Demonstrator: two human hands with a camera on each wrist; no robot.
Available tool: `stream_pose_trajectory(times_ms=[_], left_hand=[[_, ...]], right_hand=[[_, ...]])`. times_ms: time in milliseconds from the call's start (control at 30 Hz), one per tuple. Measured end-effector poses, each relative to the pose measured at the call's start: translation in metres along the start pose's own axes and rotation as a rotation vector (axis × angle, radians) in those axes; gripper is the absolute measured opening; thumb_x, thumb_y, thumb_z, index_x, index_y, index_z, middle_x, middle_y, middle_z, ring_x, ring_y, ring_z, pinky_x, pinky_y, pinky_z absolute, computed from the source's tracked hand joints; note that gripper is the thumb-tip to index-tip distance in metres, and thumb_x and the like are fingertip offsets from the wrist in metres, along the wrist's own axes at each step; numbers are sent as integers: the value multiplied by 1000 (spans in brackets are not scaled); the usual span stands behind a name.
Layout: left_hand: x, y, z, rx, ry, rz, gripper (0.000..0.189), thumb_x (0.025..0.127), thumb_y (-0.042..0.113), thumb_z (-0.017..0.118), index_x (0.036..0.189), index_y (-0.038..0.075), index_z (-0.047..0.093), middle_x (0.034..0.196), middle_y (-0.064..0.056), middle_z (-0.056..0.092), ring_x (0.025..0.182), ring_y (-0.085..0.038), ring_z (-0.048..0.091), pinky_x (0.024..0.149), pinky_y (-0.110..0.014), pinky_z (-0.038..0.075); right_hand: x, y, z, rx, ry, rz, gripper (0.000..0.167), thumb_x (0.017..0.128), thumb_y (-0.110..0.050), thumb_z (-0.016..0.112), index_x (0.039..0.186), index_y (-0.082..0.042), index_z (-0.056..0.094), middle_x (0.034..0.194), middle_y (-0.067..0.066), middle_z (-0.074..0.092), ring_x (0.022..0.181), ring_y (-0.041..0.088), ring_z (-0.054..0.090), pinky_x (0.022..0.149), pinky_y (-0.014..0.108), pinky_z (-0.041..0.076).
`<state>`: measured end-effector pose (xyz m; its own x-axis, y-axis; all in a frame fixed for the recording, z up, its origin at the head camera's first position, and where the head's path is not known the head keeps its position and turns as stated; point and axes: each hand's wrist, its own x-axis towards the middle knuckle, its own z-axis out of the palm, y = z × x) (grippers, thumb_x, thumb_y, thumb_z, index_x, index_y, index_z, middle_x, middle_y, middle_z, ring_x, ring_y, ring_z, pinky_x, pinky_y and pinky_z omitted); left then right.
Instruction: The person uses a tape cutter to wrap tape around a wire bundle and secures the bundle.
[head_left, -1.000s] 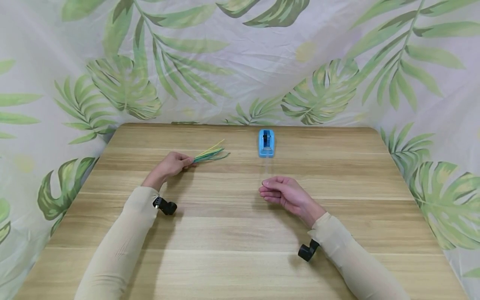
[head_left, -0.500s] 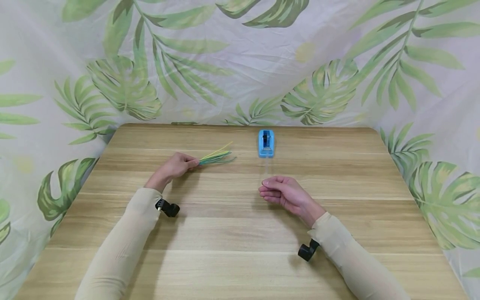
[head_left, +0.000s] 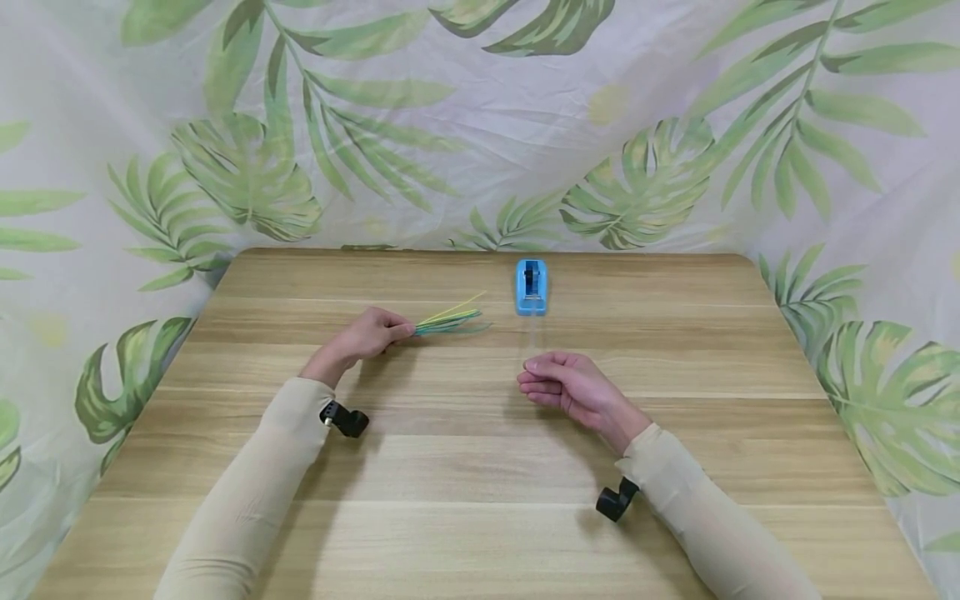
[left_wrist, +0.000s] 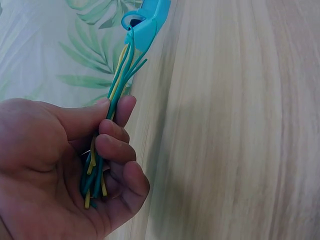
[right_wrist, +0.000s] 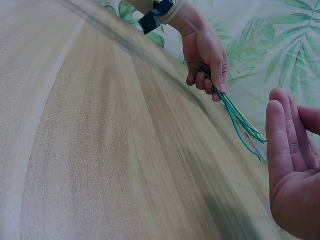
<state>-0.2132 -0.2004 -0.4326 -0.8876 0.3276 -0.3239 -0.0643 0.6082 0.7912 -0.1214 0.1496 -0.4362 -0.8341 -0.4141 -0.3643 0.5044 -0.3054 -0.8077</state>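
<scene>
My left hand (head_left: 369,332) grips a bundle of thin green and yellow wires (head_left: 450,322) between thumb and fingers. In the left wrist view, the lower wire ends (left_wrist: 92,182) lie inside the curled fingers, and the loose ends point away from the hand. A blue tape dispenser (head_left: 521,292) stands near the table's back edge. From it a clear strip of tape (head_left: 533,333) stretches toward my right hand (head_left: 573,390), whose thumb and index finger pinch its end. The wires' free ends are left of the tape, apparently apart from it in the head view.
The wood-grain table (head_left: 450,467) lies under both hands. Behind it hangs a leaf-patterned cloth (head_left: 420,125). Black wrist cameras jut from the left sleeve (head_left: 292,425) and the right sleeve (head_left: 667,467).
My left hand has moved to the right and slightly nearer, bringing the wires closer to the tape strip. My right hand and the dispenser have stayed in place.
</scene>
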Motion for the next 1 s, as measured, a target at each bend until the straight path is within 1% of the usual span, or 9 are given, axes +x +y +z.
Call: stream_pose_trajectory(times_ms=[233, 367, 433, 567, 700, 800, 1000], left_hand=[[1, 6, 7, 13, -13, 23, 27, 105, 19, 57, 104, -4, 71, 65, 1, 43, 54, -11, 35, 48, -23, 27], [3, 6, 12, 24, -24, 44, 27, 104, 19, 59, 95, -5, 69, 63, 3, 39, 55, -11, 32, 51, -24, 25], [4, 6, 15, 26, -31, 55, 27, 103, 18, 60, 93, -5, 69, 64, 3, 40, 57, -11, 32, 52, -24, 25], [5, 7, 21, 21, -46, 62, 25, 102, 18, 61, 95, -3, 72, 67, 1, 45, 61, -12, 35, 54, -24, 26], [6, 10, 28, 18, -76, 88, 25, 102, 17, 61, 93, -3, 72, 68, 1, 46, 61, -12, 36, 55, -24, 27], [8, 12, 34, 16, -94, 110, 24, 102, 17, 62, 94, -4, 72, 67, 1, 47, 62, -11, 37, 55, -24, 28], [12, 19, 45, 19, -113, 121, 23, 102, 16, 62, 98, -3, 74, 69, 0, 50, 62, -11, 39, 55, -23, 30]], right_hand=[[-1, -2, 0, -4, 6, 4, 12, 101, -2, 58, 98, -3, 69, 90, 11, 75, 82, 18, 74, 78, 30, 59], [-1, -3, -1, -7, 14, 6, 10, 101, -3, 58, 100, -2, 68, 91, 11, 75, 83, 18, 74, 79, 30, 59], [-2, -4, -1, -10, 16, 3, 10, 101, -3, 58, 102, 0, 68, 91, 11, 75, 83, 18, 74, 78, 30, 59], [-2, -4, -1, -5, 18, -2, 11, 101, -1, 57, 104, 1, 68, 90, 11, 75, 82, 18, 74, 77, 30, 60], [-3, -5, -1, -3, 21, -2, 13, 101, -1, 56, 98, -3, 69, 90, 11, 75, 81, 17, 74, 77, 29, 59], [-3, -5, -2, -3, 22, -1, 13, 101, -1, 56, 98, -3, 69, 90, 11, 75, 81, 17, 74, 78, 29, 59], [-4, -5, -4, 3, 17, -4, 13, 101, -2, 57, 97, -4, 69, 90, 11, 75, 82, 18, 74, 78, 30, 59]])
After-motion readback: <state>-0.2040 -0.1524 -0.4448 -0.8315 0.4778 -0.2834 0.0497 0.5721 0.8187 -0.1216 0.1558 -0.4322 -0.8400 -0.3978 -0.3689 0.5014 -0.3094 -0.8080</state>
